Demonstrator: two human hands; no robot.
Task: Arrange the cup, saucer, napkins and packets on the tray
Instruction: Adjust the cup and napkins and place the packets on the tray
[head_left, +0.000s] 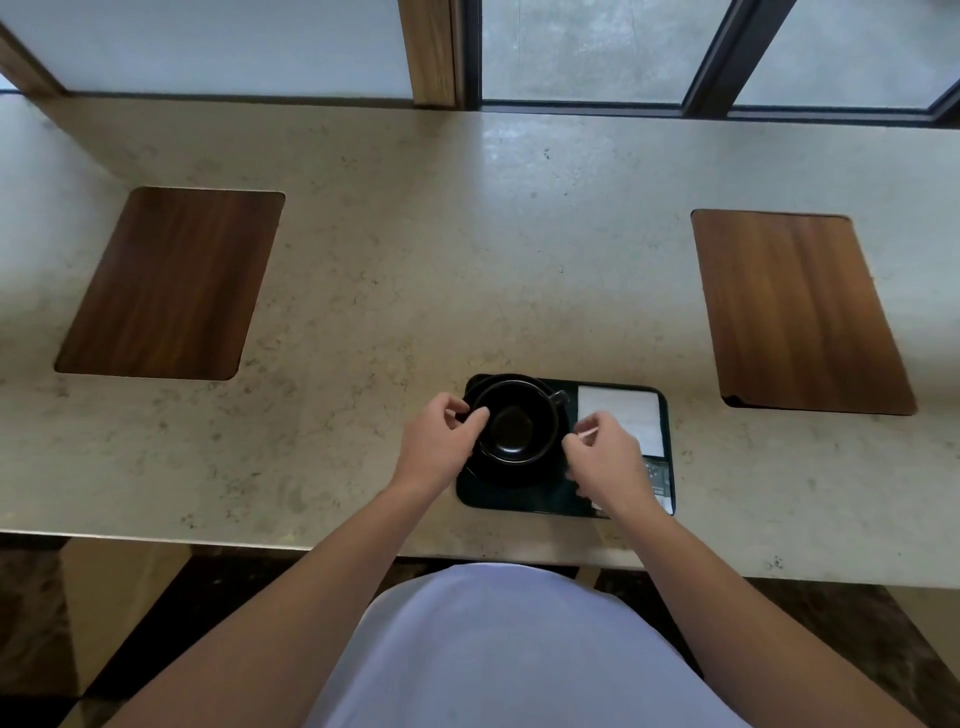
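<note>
A black tray (519, 501) lies on the counter near its front edge. On the tray's left half a black cup (514, 428) stands upright on a black saucer (511, 474), handle pointing to the far right. White napkins (626, 410) lie flat in the tray's far right corner. Dark printed packets (658, 475) sit at the near right, mostly hidden by my right hand. My left hand (441, 441) pinches the saucer's left edge, thumb against the cup's rim. My right hand (605, 460) curls its fingers on the saucer's right edge.
The tray rests on a pale stone counter (389, 291). One wooden inset panel (166, 283) lies at the left and another (800, 312) at the right. Window frames (467, 52) line the far edge. The counter's front edge runs just below the tray.
</note>
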